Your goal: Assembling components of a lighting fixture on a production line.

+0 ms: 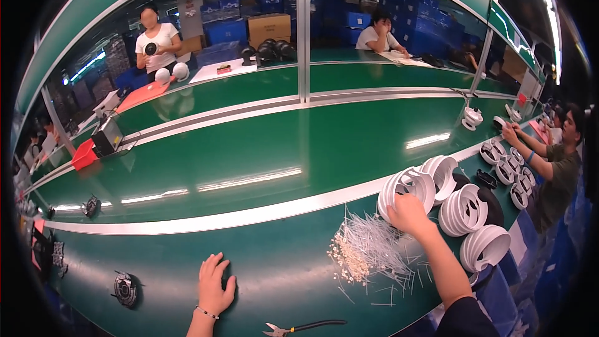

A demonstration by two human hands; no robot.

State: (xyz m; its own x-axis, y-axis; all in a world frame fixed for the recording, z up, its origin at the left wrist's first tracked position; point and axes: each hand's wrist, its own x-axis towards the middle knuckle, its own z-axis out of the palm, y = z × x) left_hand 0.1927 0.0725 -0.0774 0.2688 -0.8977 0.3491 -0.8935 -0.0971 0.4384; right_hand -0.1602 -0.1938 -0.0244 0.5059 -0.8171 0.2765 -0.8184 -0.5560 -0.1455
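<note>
On the right of the bench, my right hand [409,213] reaches up to a stack of white round plastic housings [417,182]. Its fingers are closed on the near edge of one housing; the fingertips are partly hidden. My left hand [215,286], with a beaded bracelet at the wrist, rests on the green bench top, fingers stretched out and holding nothing. Between the hands lies a heap of thin white plastic strips [377,243], with small cream-coloured bits [349,259] along its left side. A pair of cutting pliers [302,327] with dark handles lies at the near edge.
More white housings [462,211] [485,244] stand to the right. A dark round part [125,289] sits at the left; another [91,206] is on the green conveyor belt [249,143]. A co-worker [555,162] works at the far right; two people sit or stand beyond the belt.
</note>
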